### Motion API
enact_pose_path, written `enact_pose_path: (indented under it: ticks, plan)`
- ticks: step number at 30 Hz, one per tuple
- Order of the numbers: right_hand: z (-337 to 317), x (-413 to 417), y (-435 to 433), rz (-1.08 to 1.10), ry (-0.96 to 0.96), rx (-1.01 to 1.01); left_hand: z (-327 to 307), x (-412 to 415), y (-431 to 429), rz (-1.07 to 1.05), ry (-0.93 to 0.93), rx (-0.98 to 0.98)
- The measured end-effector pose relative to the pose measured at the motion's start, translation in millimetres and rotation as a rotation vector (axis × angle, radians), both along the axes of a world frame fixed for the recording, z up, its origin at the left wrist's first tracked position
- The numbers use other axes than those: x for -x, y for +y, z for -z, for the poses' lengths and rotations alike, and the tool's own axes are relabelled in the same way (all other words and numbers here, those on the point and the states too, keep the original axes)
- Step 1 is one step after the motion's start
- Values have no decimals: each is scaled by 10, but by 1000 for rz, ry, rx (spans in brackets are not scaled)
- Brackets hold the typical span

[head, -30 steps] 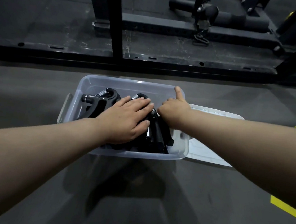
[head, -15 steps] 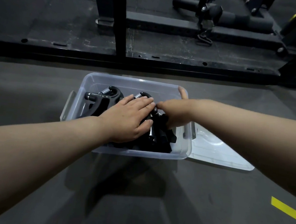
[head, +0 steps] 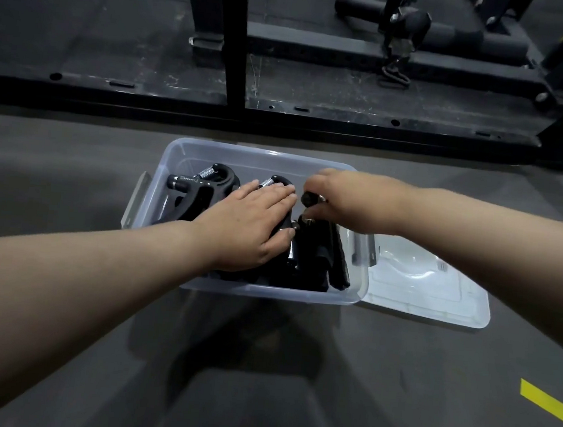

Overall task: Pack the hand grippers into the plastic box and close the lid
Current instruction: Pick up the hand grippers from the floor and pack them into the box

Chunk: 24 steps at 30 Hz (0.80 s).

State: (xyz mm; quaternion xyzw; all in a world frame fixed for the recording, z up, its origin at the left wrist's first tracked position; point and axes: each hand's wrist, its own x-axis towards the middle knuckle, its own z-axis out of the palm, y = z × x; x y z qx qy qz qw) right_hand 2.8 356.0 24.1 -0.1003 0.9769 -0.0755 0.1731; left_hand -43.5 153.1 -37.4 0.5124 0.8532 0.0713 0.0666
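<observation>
Plastic box: clear, lidless, on the dark floor in front of you, latch flaps hanging out at both short sides.

Hand grippers: several, black with steel springs, all inside the box; the exact count is hidden under your hands. None shows on the floor outside it.

Left hand: yours, laid flat and spread over the middle of the pile, fingers straight, closed on nothing; it presses the grippers down.

Right hand: yours, curled over the right part of the box, fingertips pinched round the black knob end of one gripper that stands above the others.

Lid: clear, lying flat on the floor just right of the box, touching or nearly touching its side; not yet fitted.

Status, as judged: packing is close to done, with that last gripper to be settled low enough. Left for you: place the lid and snap the latches.
</observation>
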Motion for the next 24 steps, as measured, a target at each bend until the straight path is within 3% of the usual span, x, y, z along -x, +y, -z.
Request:
enact_pose_path:
  ticks: [9, 17, 20, 24]
  plan:
    - [301, 5, -149, 123, -154, -19, 0, -8, -3, 9, 7, 6]
    - [49, -150, -207, 303, -375, -70, -4, -2, 1, 6, 9, 6]
    - [158, -229, -302, 405, -389, 29, -12, -6, 0, 7, 4, 10]
    - [316, -356, -339, 595, -390, 350, -20, -2, 1, 5, 1, 11]
